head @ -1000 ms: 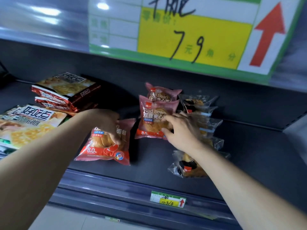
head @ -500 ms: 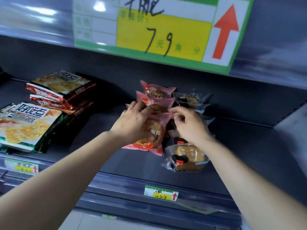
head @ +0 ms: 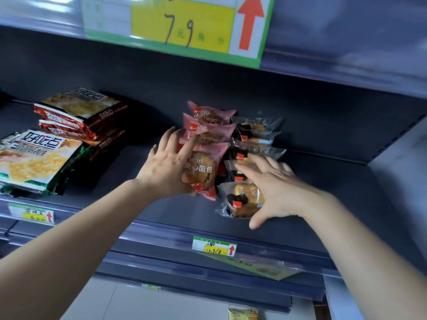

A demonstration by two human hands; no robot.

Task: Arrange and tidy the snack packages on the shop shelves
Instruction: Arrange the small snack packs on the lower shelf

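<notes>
Your left hand [head: 167, 168] is at the left side of the front pink plastic packet of red-bean bread [head: 204, 168]. Its fingers [head: 169, 139] are spread and nearly straight, and the forefinger lies across the packet's upper edge. The thumb is hidden, so you cannot tell whether it pinches the wrapper. That packet stands tilted, leaning back on two more pink packets [head: 209, 132] that overlap one behind the other toward the back wall, all near the middle of the dark grey metal shelf [head: 346, 195]. Just beside them on the right runs a row of clear-wrapped bread packets with dark printed panels [head: 255, 127]. Your right hand [head: 279, 188] lies flat over the nearer ones, its fingers loose and stretched toward the pink row, gripping nothing. Its thumb [head: 254, 224] reaches down past the front edge of the nearest clear packet [head: 238, 200]. Well apart on the left, a large green-edged foil pack of crackers [head: 34, 162] lies at the shelf front, with a stack of red-and-brown foil cracker packs [head: 80, 112] just behind it. A big green-and-yellow price card with a red arrow [head: 184, 28] hangs on the shelf edge above. A small price label [head: 215, 247] sits on your shelf's front rail below the clear packets, and another small label [head: 32, 214] sits at the far left.
</notes>
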